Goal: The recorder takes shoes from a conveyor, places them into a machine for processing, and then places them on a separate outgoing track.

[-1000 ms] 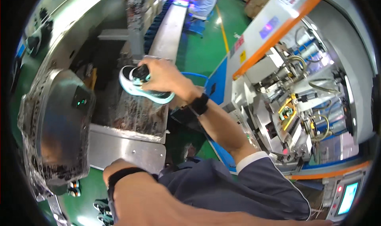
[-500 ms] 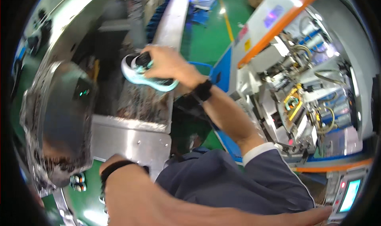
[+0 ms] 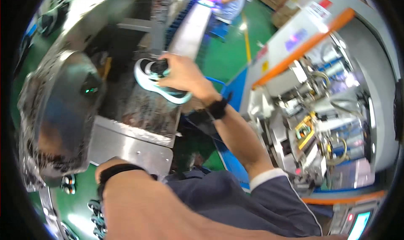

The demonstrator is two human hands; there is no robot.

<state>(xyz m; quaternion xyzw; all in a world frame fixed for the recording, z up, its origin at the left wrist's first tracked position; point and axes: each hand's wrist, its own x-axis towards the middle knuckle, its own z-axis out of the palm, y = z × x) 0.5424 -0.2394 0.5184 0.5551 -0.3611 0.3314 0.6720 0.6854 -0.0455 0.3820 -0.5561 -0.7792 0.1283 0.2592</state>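
A big grey and orange machine [image 3: 320, 92] fills the right side of the frame. It has wires, tubes and yellow parts inside. A small screen [image 3: 357, 225] glows in the lower right corner.

On the left side sits a shiny metal hood [image 3: 63, 118], round and dented. Next to it, in the middle, is a dark, rough belt [image 3: 139, 107] with a flat metal plate [image 3: 130, 149] at its near end. A green floor [image 3: 229, 54] shows at the top middle, and another person in blue [image 3: 229, 4] stands far off at the top.

The person's own blue sleeve [image 3: 240, 202] lies across the bottom middle.

The left arm comes in at the bottom. It wears a black band [image 3: 118, 170] at the wrist. The left hand itself is out of the frame, so I cannot tell if it is open or closed.

The right hand [image 3: 185, 73] reaches up to the upper middle of the frame. It also has a black band [image 3: 217, 108] at the wrist. Its fingers are curled tight around a shoe [image 3: 160, 82]. The shoe is white, black and light green. The hand grips it from the top, near the opening. The shoe is over the belt; I cannot tell if it touches it.
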